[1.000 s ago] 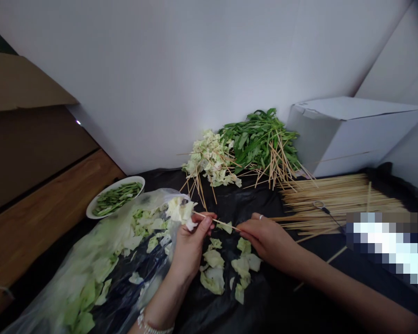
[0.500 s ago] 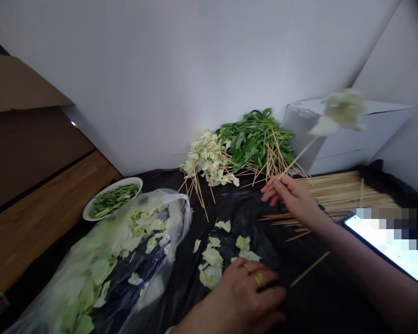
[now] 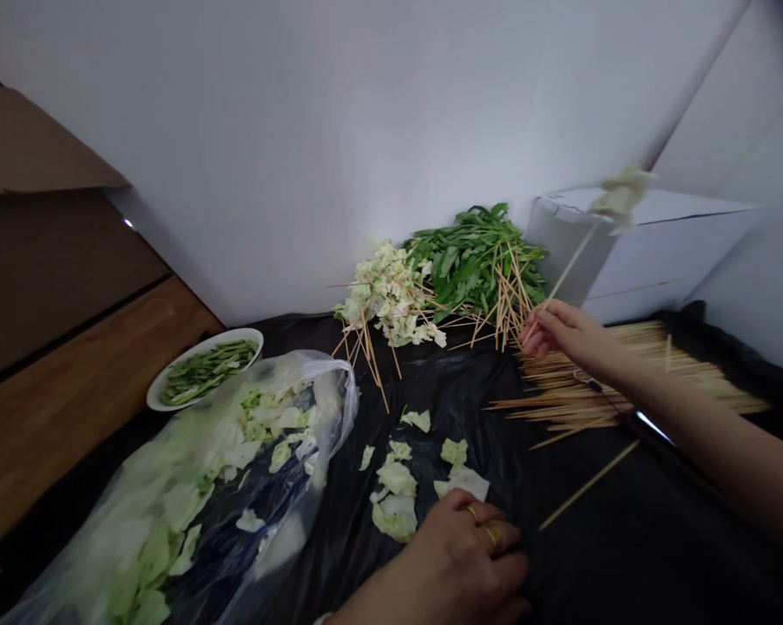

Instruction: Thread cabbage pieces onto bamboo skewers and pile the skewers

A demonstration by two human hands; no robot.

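My right hand (image 3: 557, 333) pinches the lower end of a bamboo skewer (image 3: 570, 260) that points up and right, with cabbage pieces (image 3: 619, 200) threaded at its top. It hovers above the left end of the bundle of bare skewers (image 3: 626, 378). My left hand (image 3: 460, 564) rests on the black sheet (image 3: 470, 382), fingers curled, two rings showing, touching the loose cabbage pieces (image 3: 398, 495). Whether those fingers hold anything is hidden.
A clear bag of torn cabbage (image 3: 196, 469) lies at the left. A white bowl of green slices (image 3: 202, 369) stands behind it. Finished cabbage skewers (image 3: 388, 299) and leafy green skewers (image 3: 479, 260) lie by the wall. A white box (image 3: 652, 243) stands at the right. One stray skewer (image 3: 587, 484) lies near me.
A second ago both hands held the skewer low. My right hand lifted it away to the right over the skewer bundle; my left hand dropped onto the loose cabbage.
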